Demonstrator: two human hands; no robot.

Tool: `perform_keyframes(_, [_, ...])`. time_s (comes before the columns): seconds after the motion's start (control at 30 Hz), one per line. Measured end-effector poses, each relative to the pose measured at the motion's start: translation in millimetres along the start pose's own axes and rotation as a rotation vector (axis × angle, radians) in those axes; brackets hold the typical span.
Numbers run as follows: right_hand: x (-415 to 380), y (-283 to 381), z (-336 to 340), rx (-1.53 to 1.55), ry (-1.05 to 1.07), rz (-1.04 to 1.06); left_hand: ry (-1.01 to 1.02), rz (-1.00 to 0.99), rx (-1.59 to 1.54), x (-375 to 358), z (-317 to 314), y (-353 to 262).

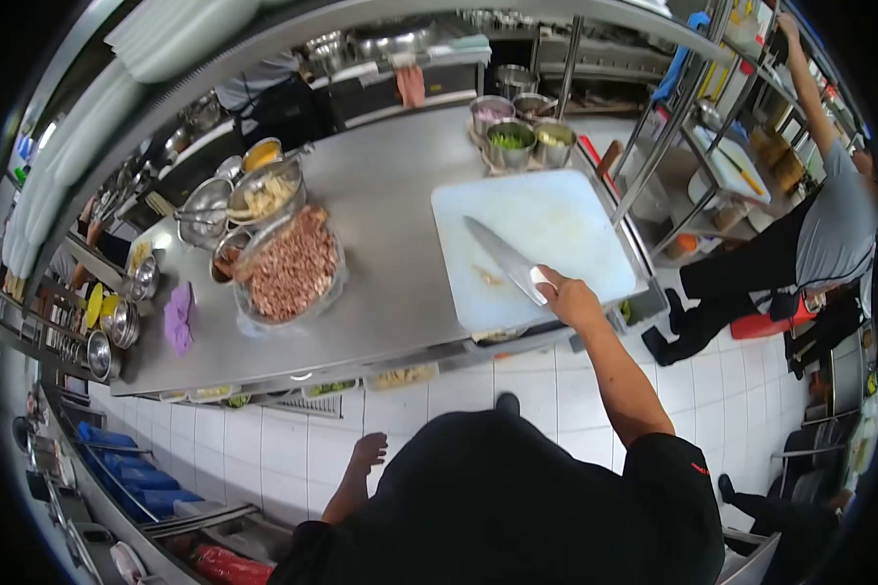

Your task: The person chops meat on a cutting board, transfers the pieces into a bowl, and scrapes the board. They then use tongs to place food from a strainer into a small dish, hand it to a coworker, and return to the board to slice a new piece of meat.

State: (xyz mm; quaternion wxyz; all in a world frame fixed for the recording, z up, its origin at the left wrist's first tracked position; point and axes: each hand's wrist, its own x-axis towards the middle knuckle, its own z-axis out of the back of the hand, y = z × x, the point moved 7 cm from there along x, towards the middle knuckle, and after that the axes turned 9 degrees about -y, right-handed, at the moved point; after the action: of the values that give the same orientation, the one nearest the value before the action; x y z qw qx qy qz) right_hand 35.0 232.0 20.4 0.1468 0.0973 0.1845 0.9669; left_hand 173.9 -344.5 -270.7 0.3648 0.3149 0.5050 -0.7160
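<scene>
Hands: 2. Right hand (571,300): grip closed around the handle of the knife, a white part showing at the fingers. Left hand (369,450): below the tabletop (390,195) edge in view, over the floor; fingers loosely spread, grip wide.

Knife (498,251): 1. Located over the cutting board (576,219), tip pointing to the board's upper left corner. Blade metal, smooth, broad near the handle, tapering to a point. Whether the blade touches the board: cannot tell.

Cutting board: 1. White, smooth, rounded corners, at the right end of the tabletop. Pale food scraps (486,276) beside the blade; count unclear.

Pots, grouped just beyond the board: 4, metal, round. One green pot filling (508,140), chopped; one pale yellow, one pinkish; the fourth is dark inside.

Minced meat (288,268): 1 heap, pink-brown, coarse and crumbly, in a round container with clear plastic at its rim. Just behind it, a metal bowl of pale chunks (271,198): 1. Purple wad (178,319): 1, crumpled, soft-looking; cloth or glove, cannot tell.

Tabletop: metal, brushed grey. Co-worker at right (837,244): grey shirt, one arm raised.
</scene>
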Motion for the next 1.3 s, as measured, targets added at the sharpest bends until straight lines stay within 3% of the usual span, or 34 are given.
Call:
perform_keyframes(0.07, [-0.7, -4.8, -8.3, -0.027, 0.050, 0.124, 0.110, 0.011, -0.053, 3.2, -3.8, 8.1])
perform_keyframes(0.1, [13.0, -37.8, -12.5, -0.019, -0.032, 0.287, 0.187, -0.064, -0.035, 20.9, -4.7, 19.1])
perform_keyframes(0.17, [22.4, -86.8, 7.6, 0.075, -0.043, 0.047, 0.122, -0.050, -0.078, 3.4, 2.3, 13.0])
perform_keyframes(0.2, [14.2, -101.4, 34.2, 0.152, 0.033, -0.356, 0.091, -0.047, -0.105, -3.9, 2.3, 9.9])
perform_keyframes(0.23, [11.3, -98.2, 31.5, 0.103, -0.036, -0.318, 0.021, -0.044, -0.101, -7.5, 3.8, 10.7])
perform_keyframes(0.3, [-7.1, -85.5, 19.1, 0.009, -0.181, -0.238, 0.070, 0.014, -0.079, -8.3, 0.5, 19.7])
perform_keyframes(0.33, [-17.8, -52.4, 5.1, -0.001, -0.022, -0.250, 0.094, 0.045, -0.065, -7.6, 1.0, 28.7])
perform_keyframes(0.37, [-33.1, -14.3, -6.2, -0.066, -0.060, -0.142, 0.045, -0.007, -0.023, -15.6, 0.1, 29.1])
perform_keyframes(0.43, [-55.1, 29.8, -17.4, 0.062, -0.139, -0.008, 0.174, -0.149, 0.265, -3.5, -6.2, 32.6])
perform_keyframes(0.47, [-55.8, 39.4, -12.4, 0.062, -0.131, 0.019, 0.173, -0.093, 0.224, 6.4, -7.8, 35.2])
perform_keyframes(0.53, [-46.1, -10.2, -14.8, 0.067, -0.179, 0.045, 0.163, 0.020, 0.140, 13.3, -12.7, 28.9])
perform_keyframes(0.57, [-45.8, -35.4, 6.7, 0.040, -0.084, -0.246, 0.175, -0.046, 0.061, 12.4, -15.6, 13.3])
perform_keyframes(0.6, [-46.9, -69.6, 15.2, 0.208, -0.185, -0.263, 0.185, -0.111, -0.023, 9.6, -17.9, -3.1])
perform_keyframes(0.67, [-58.2, -76.6, 39.0, 0.245, -0.179, -0.568, 0.053, -0.131, 0.007, -5.4, -19.3, -39.1])
perform_keyframes(0.77, [-62.3, -15.7, -11.9, 0.003, -0.145, -0.162, 0.069, -0.117, 0.028, -10.5, -23.6, -48.3])
perform_keyframes(0.8, [-70.3, 24.3, -14.5, 0.031, -0.173, -0.090, 0.096, -0.100, 0.050, -8.5, -24.9, -43.9])
perform_keyframes(0.87, [-69.0, 36.2, -21.6, 0.110, -0.137, -0.065, 0.121, -0.068, 0.148, -8.8, -20.6, -25.8])
perform_keyframes(0.93, [-60.3, -7.8, -11.8, 0.158, -0.045, -0.248, 0.131, -0.067, 0.158, -4.7, -15.7, -21.3])
perform_keyframes(1.0, [-56.7, -51.3, 12.4, 0.235, -0.091, -0.502, 0.125, -0.062, 0.082, -4.7, -7.9, -10.2])
perform_keyframes(1.07, [-62.3, -46.7, 25.4, 0.329, -0.120, -0.556, 0.138, -0.032, -0.011, -10.9, 0.8, 12.7])
perform_keyframes(1.13, [-66.7, -17.1, -12.2, 0.132, -0.105, -0.262, 0.154, -0.009, -0.097, -14.5, 3.6, 29.4])
perform_keyframes(1.2, [-87.1, 28.8, -61.8, 0.019, -0.286, 0.228, 0.087, 0.092, 0.025, -12.0, 5.5, 54.2])
perform_keyframes(1.27, [-101.1, 76.1, -35.8, 0.469, 0.184, -0.259, 0.091, 0.123, 0.136, -5.5, 2.4, 65.6])
perform_keyframes(1.3, [-106.3, 80.6, -23.4, 0.554, 0.261, -0.318, 0.052, 0.100, 0.176, -13.6, -0.8, 56.3])
